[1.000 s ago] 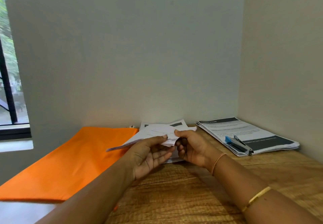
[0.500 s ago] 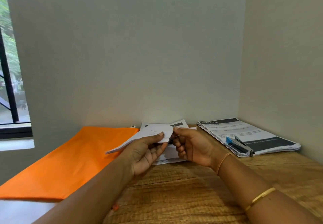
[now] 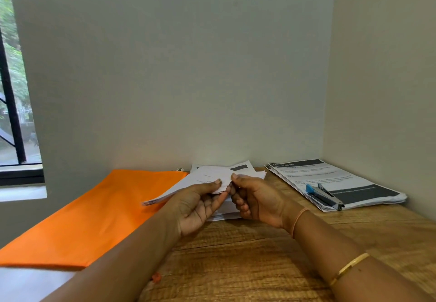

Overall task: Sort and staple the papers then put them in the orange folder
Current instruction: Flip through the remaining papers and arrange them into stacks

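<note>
Now the left hand (image 3: pixel 198 205) pinches the sheaf (image 3: pixel 207 176), thumb on top, fingers beneath, and the right hand (image 3: pixel 254 200) pinches its near corner, curled higher than a second ago, likely squaring sheets for stapling. Sheaf is thin, white, floppy, held over the worktop (image 3: pixel 259 266) between orange folder (image 3: pixel 94 212) and untouched stapler (image 3: pixel 324 195).

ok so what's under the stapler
The stapler lies on top of a stack of printed papers on the wooden table. Only the top sheet's print shows; the sheets below show just their edges.
</note>
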Motion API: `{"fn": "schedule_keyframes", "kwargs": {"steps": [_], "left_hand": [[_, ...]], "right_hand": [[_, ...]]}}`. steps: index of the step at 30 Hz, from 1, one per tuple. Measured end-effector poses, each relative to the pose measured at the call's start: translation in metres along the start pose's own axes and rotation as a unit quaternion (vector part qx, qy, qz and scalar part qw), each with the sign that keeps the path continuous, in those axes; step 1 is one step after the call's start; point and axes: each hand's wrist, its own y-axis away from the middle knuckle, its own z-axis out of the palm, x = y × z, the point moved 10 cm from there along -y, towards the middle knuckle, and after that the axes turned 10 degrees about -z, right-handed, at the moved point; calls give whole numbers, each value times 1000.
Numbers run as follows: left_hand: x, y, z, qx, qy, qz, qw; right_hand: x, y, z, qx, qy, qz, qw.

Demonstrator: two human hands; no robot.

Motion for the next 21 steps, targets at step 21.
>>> {"fn": "schedule_keyframes", "kwargs": {"steps": [21], "left_hand": [[-7, -2, -6, 41, -103, -14, 994]], "right_hand": [[-62, 29, -123, 297, 640, -20, 708]]}}
